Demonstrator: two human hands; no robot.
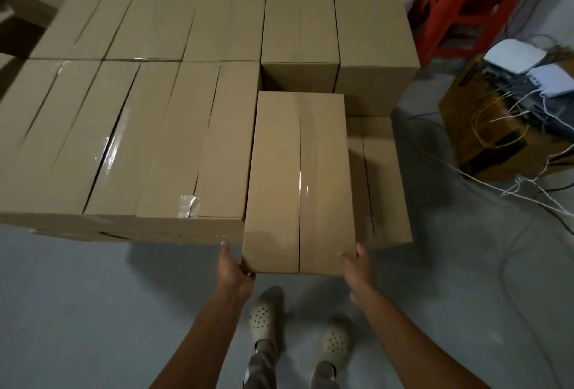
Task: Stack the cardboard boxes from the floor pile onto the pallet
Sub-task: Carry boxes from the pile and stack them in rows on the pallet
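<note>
A long cardboard box (299, 183) is held at its near end by both hands. The left hand (236, 267) is wrapped round the near left corner. The right hand (357, 266) is wrapped round the near right corner, with its thumb laid on the top edge. Both are closed on the box and stand equally near it. The box lies straight ahead of the hands, its long axis and taped seam pointed away from the person, towards two boxes (338, 31) at the back. Its left side is set close against the stack (155, 140), and a lower box (385, 183) is seen just beside and below its right side. A straight push forward along that axis is judged to be called for. Whether the box already rests on anything cannot be told. The pallet is hidden.
</note>
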